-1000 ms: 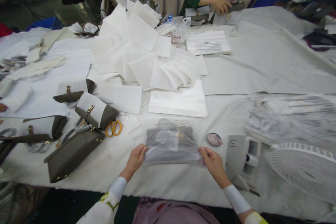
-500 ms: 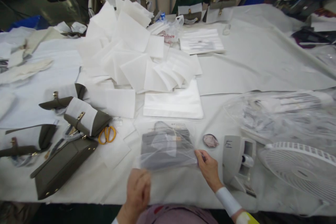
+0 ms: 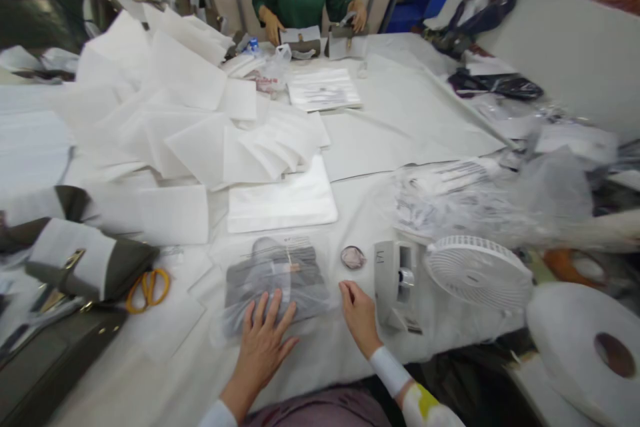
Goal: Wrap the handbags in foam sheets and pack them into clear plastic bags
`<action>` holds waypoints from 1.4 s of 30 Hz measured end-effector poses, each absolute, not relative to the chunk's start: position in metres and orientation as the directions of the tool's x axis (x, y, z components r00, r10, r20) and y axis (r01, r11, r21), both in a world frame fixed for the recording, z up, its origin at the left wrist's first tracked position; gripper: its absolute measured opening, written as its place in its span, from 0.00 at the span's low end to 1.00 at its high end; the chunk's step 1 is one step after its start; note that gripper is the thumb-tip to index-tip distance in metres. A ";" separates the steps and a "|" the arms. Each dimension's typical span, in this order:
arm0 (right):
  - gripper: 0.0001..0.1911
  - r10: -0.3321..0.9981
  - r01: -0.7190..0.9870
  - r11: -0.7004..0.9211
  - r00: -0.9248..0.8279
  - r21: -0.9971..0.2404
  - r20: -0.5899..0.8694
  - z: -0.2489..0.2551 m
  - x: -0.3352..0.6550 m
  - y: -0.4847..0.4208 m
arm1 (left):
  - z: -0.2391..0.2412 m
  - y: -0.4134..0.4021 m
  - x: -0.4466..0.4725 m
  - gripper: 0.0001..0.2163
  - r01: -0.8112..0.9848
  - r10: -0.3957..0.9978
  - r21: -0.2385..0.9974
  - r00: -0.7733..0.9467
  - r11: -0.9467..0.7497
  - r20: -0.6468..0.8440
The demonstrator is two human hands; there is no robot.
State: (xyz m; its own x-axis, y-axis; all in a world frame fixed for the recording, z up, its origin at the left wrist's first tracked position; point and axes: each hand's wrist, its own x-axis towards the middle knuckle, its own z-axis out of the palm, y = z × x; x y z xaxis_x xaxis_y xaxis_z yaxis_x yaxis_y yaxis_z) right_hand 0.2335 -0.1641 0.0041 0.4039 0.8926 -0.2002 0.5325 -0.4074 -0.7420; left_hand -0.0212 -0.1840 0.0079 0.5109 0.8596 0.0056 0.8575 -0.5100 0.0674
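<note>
bag (image 3: 273, 277) flat on table under my palm | left hand (image 3: 263, 337) spread open, pressing its near edge | right hand (image 3: 357, 310) loosely curled at its right corner, fingertips touching film, clamped on nothing | film looks slick, thin, light; dark pouch inside soft | best hold: pinch the two near corners

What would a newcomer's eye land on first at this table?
Probably the left hand pressed flat on a clear bag holding a dark folded item, near the table's front edge, with the right hand at its right corner. Behind it sprawls a heap of white sheets; a white fan lies to the right.
</note>
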 end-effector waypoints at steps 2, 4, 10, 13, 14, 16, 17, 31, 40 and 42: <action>0.25 0.863 0.539 -0.432 0.480 -0.723 -0.158 0.024 0.258 -0.192 | 0.004 -0.185 -0.021 0.30 0.851 0.853 0.058 0.521 -0.521 0.017; 0.27 0.789 0.526 -0.504 0.603 -0.685 -0.117 0.041 0.290 -0.221 | 0.001 -0.185 -0.020 0.29 0.850 0.852 0.058 0.522 -0.523 0.031; 0.34 0.645 0.387 -0.666 0.728 -0.638 -0.231 0.038 0.361 -0.252 | -0.003 -0.186 -0.020 0.29 0.851 0.853 0.055 0.521 -0.522 0.036; 0.30 0.661 0.348 -0.659 0.690 -0.666 -0.294 0.025 0.362 -0.245 | -0.003 -0.187 -0.021 0.30 0.852 0.853 0.049 0.520 -0.521 0.035; 0.29 0.661 0.333 -0.658 0.685 -0.675 -0.307 0.023 0.361 -0.243 | -0.003 -0.187 -0.021 0.29 0.852 0.853 0.047 0.520 -0.521 0.038; 0.30 0.648 0.302 -0.660 0.692 -0.688 -0.318 0.023 0.356 -0.245 | -0.003 -0.188 -0.021 0.29 0.851 0.852 0.049 0.521 -0.523 0.044; 0.30 0.635 0.290 -0.662 0.706 -0.691 -0.313 0.025 0.354 -0.249 | -0.004 -0.188 -0.021 0.29 0.851 0.852 0.051 0.521 -0.523 0.047; 0.33 0.492 0.044 -0.717 0.740 -0.696 -0.460 0.007 0.324 -0.298 | -0.003 -0.188 -0.020 0.28 0.851 0.853 0.064 0.519 -0.522 0.054; 0.21 0.843 0.456 -0.536 0.341 -0.711 -0.416 0.061 0.303 -0.244 | 0.009 -0.183 -0.017 0.29 0.872 0.877 0.092 0.479 -0.480 0.032; 0.19 0.943 0.672 -0.224 -0.032 -0.706 -0.330 0.086 0.289 -0.201 | 0.010 -0.182 -0.018 0.28 0.877 0.884 0.113 0.466 -0.467 0.034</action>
State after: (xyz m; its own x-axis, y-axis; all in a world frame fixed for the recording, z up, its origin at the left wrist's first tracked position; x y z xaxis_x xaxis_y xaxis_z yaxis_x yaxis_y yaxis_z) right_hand 0.2892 -0.2007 0.0855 -0.0319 0.9434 -0.3302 0.6716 -0.2245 -0.7061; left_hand -0.0176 -0.1825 0.0100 0.4659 0.8842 0.0338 0.8772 -0.4666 0.1131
